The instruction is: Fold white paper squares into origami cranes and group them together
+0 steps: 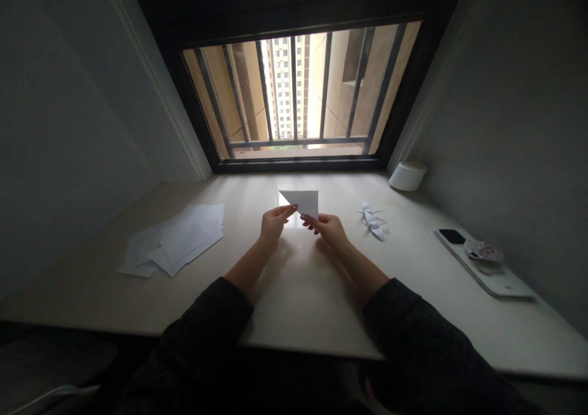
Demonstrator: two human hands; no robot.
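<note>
A pale ledge spans the scene, with a barred window at its far edge; white sheets lie overlapped at left; a phone lies at right; in the middle, the left hand and right hand each pinch the near side of a folded paper, its pointed corner far left; a white container stands far right; small paper figures lie near the right hand, to its right.

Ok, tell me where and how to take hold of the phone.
Grip the phone by both long edges at its near end, probably from above and the left: it lies flat, back up, the wall looks close on its right, and a raised round piece sits mid-back.
</note>
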